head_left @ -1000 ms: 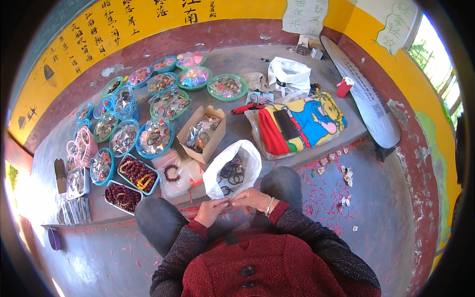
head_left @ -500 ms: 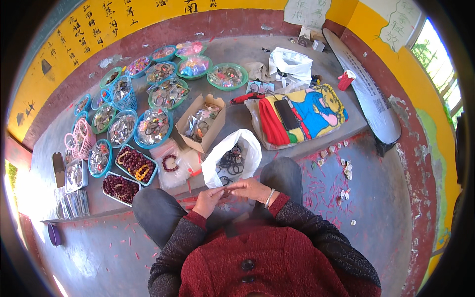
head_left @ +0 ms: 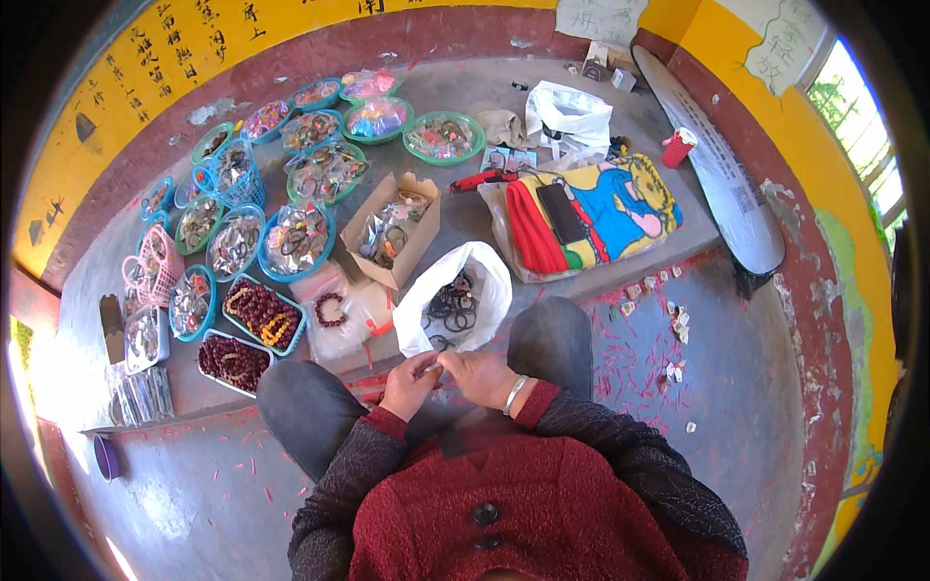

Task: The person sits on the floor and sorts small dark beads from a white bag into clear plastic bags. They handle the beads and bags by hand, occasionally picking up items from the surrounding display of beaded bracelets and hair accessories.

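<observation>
Head view: the person sits with knees apart at the edge of a low concrete ledge [head_left: 542, 97]. Both hands meet at the centre of the frame, just below the white plastic bag [head_left: 455, 300].

1. Left hand [head_left: 409, 385]: fingers curled and pinched together on something very small at the fingertips. The item itself is too small to identify; it may be a bead or a thread end.
2. Right hand [head_left: 481, 376] (a metal bangle sits at its wrist): fingers likewise drawn narrow and touching the left fingertips. Whether it grips the same item or only steadies it cannot be told.
3. White plastic bag: open-mouthed, at 12 o'clock from the hands and near them. Dark rings or bracelets lie inside.

Surroundings:
- Cardboard box [head_left: 390, 237] at 11 o'clock, holding packed bracelets.
- A single dark bead bracelet [head_left: 330, 310] on clear wrapping at 10 o'clock.
- Two trays of bead bracelets [head_left: 260, 315] further toward 9 o'clock.
- Round bowls [head_left: 296, 239] of wrapped items, spread from 10 to 12 o'clock.
- A colourful printed bag [head_left: 601, 213] at 1 o'clock, well apart from the hands.

Step in hand (a judgement): fine fingertip work on a small piece, probably threading or knotting, is under way and not yet finished. The next move calls for steady pinch pressure in both hands and close alignment of the fingertips. A further piece, if needed, calls for a short reach toward 12 o'clock into the bag.
</observation>
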`<state>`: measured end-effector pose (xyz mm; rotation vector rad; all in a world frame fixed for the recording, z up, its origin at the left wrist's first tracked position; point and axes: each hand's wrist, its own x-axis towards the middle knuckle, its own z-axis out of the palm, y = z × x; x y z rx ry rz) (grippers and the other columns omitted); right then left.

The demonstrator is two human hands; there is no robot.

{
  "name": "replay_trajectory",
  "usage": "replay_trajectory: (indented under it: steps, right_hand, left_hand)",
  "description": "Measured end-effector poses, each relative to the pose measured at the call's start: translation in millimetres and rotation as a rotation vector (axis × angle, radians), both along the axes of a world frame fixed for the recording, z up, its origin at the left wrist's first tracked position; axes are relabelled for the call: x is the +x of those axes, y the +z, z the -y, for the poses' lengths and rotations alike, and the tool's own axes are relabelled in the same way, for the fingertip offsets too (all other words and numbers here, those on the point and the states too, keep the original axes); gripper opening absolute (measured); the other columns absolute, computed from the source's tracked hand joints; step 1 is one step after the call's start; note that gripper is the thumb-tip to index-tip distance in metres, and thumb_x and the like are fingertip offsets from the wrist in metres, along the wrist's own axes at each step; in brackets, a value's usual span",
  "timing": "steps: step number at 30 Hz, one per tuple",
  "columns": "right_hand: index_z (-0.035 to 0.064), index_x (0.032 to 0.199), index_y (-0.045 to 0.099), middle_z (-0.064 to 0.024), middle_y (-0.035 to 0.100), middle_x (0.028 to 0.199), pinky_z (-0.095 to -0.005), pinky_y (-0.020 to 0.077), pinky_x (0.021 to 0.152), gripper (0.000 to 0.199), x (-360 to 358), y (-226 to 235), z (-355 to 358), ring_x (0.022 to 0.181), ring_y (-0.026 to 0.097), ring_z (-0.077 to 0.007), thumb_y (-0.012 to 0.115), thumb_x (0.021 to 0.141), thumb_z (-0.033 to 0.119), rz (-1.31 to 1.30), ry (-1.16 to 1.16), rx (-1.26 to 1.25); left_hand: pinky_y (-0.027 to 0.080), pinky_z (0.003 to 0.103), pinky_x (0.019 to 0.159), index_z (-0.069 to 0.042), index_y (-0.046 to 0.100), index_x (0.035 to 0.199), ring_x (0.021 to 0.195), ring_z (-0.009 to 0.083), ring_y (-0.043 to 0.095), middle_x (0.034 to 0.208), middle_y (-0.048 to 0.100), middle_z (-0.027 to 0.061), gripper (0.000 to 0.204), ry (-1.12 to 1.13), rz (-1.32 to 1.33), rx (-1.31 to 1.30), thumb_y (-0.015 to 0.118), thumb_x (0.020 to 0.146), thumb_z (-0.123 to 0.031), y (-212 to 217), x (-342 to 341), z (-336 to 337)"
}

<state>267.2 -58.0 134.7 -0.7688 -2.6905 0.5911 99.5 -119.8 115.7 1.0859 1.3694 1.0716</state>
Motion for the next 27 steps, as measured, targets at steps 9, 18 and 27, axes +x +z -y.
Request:
replay_trajectory:
  steps: [9, 18, 27]
  right_hand:
    - [0.0058, 0.136, 0.021, -0.0107, 0.056, 0.066, -0.0370, 0.0460, 0.051, 0.063, -15.2, 6.7, 6.1, 0.059, 0.058, -0.0276, 0.047, 0.080, 0.008, 0.035, 0.283, 0.240]
    - [0.0077, 0.125, 0.041, -0.0143, 0.059, 0.080, -0.0382, 0.0487, 0.063, 0.046, -26.5, 20.4, -8.2, 0.072, 0.060, -0.0305, 0.046, 0.080, 0.008, -0.130, 0.160, 0.057]
    - [0.0079, 0.077, 0.065, -0.0180, 0.061, 0.077, -0.0422, 0.0462, 0.068, 0.015, -12.8, -57.9, -122.5, 0.075, 0.059, -0.0347, 0.053, 0.068, 0.012, 0.231, -0.284, -0.254]
  left_hand:
    - [0.048, 0.026, 0.063, 0.000, 0.065, 0.096, 0.071, 0.0128, 0.060, 0.080, 0.066, 0.0114, 0.018, 0.144, -0.179, 0.038, 0.059, 0.082, -0.009, -21.7, -4.3, 0.3]
    - [0.046, 0.028, 0.054, -0.001, 0.067, 0.091, 0.059, 0.0137, 0.059, 0.068, 0.064, 0.0109, 0.018, 0.261, -0.232, 0.003, 0.056, 0.080, -0.010, -28.9, -16.2, -1.1]
    - [0.046, 0.025, 0.056, 0.000, 0.067, 0.091, 0.060, 0.0099, 0.057, 0.067, 0.064, 0.0073, 0.018, 0.292, -0.312, -0.013, 0.058, 0.080, -0.011, -18.7, -19.0, -6.3]
